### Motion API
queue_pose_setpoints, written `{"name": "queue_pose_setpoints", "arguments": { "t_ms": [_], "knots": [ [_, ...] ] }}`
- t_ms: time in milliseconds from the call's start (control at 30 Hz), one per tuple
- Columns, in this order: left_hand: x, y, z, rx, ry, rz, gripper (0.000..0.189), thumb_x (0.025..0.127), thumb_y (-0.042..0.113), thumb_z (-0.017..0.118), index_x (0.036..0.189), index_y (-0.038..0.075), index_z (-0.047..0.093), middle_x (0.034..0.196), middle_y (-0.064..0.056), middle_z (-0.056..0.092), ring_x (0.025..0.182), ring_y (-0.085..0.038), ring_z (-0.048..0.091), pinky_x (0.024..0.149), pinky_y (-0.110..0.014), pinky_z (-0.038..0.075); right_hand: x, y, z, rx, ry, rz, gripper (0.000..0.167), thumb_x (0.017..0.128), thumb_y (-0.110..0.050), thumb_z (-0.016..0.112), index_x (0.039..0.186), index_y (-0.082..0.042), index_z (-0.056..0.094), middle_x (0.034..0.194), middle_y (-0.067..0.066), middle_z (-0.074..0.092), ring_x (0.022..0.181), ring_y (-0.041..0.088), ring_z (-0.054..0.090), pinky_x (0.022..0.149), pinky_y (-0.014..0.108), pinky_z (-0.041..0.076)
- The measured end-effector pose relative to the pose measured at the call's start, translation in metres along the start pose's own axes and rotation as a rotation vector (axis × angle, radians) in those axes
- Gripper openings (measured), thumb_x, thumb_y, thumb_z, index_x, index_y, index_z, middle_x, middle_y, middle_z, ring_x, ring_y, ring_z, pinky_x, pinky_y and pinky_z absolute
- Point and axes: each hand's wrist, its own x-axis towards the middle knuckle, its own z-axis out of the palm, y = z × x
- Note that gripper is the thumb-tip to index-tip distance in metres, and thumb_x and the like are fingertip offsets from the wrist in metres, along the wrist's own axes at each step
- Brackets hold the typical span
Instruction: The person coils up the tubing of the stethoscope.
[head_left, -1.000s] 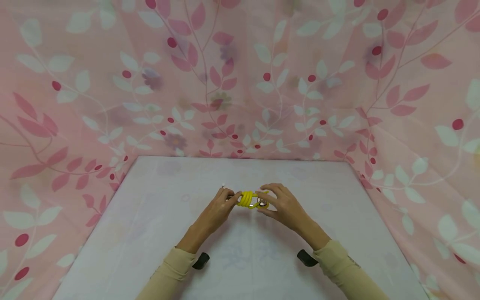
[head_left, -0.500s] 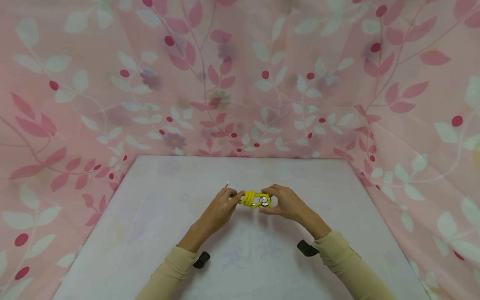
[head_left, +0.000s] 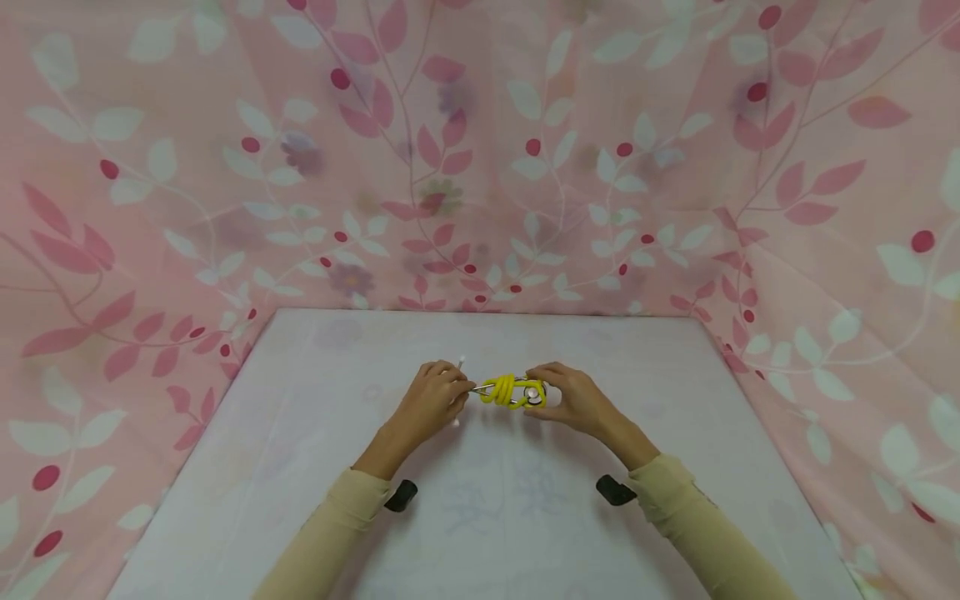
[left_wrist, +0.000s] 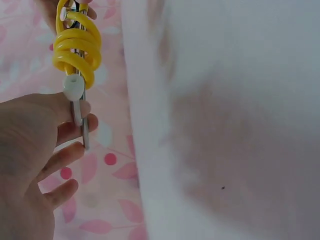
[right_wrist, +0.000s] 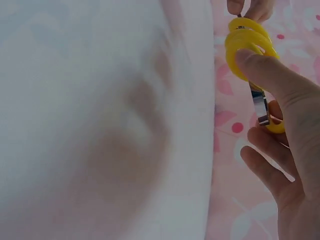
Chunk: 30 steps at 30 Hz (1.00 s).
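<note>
A stethoscope is held level between both hands above the table, its yellow tubing [head_left: 504, 389] wound in several turns round the metal ear tubes [head_left: 482, 389]. My left hand [head_left: 431, 397] pinches the ear tubes between thumb and fingers at the left end. A white ear tip [head_left: 462, 360] sticks up behind that hand, and another shows below it. On the right, my right hand [head_left: 581, 404] grips the end with the round metal chestpiece [head_left: 532, 393]. The right thumb [right_wrist: 265, 70] presses on the yellow coils [right_wrist: 250, 42] in the right wrist view. A white ear tip [left_wrist: 73, 87] is close in the left wrist view.
A white cloth covers the table [head_left: 480, 517]. Pink floral curtains [head_left: 480, 167] stand behind it and at both sides. A dark wrist device [head_left: 401, 496] sits at the left sleeve, and a similar device [head_left: 615, 490] at the right.
My left hand has shifted up and slid outward along the ear tubes, baring more metal. Both ear tips now show. My right fingers have settled round the chestpiece end, and the stethoscope has moved slightly right.
</note>
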Motion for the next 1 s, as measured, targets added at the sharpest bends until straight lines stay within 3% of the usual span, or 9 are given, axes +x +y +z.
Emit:
{"name": "queue_pose_setpoints", "arguments": {
  "t_ms": [167,333,467,833,1000],
  "knots": [
    [0.001,-0.005,0.017,-0.005,0.003,-0.052,0.013,0.090,0.017,0.071,0.101,0.015,0.078,0.100,0.001,0.074,0.102,-0.022,0.060,0.093,-0.047,0.047,0.002,0.016,0.017,0.039,-0.009,0.043,0.061,0.076,-0.025,0.085,0.130,-0.010,0.062,0.130,0.006,0.063,0.118,0.025,0.061,0.096,0.047,0.053],
    [-0.001,-0.005,0.033,0.034,-0.088,-0.097,0.015,0.093,0.021,0.068,0.104,0.016,0.077,0.105,0.001,0.074,0.103,-0.021,0.061,0.093,-0.046,0.047,-0.001,0.031,0.037,0.064,-0.072,0.127,0.058,0.080,-0.031,0.082,0.130,-0.012,0.060,0.132,0.004,0.062,0.124,0.024,0.058,0.102,0.048,0.048],
    [-0.005,-0.006,0.041,0.066,-0.107,-0.097,0.017,0.093,0.023,0.068,0.106,0.018,0.077,0.108,0.002,0.074,0.104,-0.021,0.061,0.093,-0.045,0.047,-0.003,0.032,0.044,0.059,-0.094,0.150,0.061,0.083,-0.035,0.079,0.134,-0.011,0.057,0.136,0.006,0.060,0.128,0.027,0.054,0.106,0.051,0.043],
    [-0.011,-0.009,0.049,0.016,-0.060,-0.105,0.016,0.094,0.021,0.066,0.105,0.019,0.077,0.109,0.001,0.074,0.100,-0.022,0.062,0.088,-0.043,0.048,-0.006,0.025,0.045,0.036,-0.121,0.193,0.074,0.086,-0.036,0.075,0.148,-0.010,0.043,0.145,0.011,0.051,0.133,0.032,0.049,0.109,0.053,0.040],
    [-0.011,-0.005,0.048,-0.039,-0.098,-0.145,0.025,0.098,0.027,0.061,0.117,0.017,0.073,0.117,-0.001,0.071,0.104,-0.024,0.060,0.085,-0.043,0.046,-0.008,0.023,0.042,0.034,-0.103,0.205,0.084,0.083,-0.039,0.078,0.151,-0.011,0.036,0.148,0.012,0.047,0.134,0.033,0.047,0.109,0.056,0.040]
  ]
}}
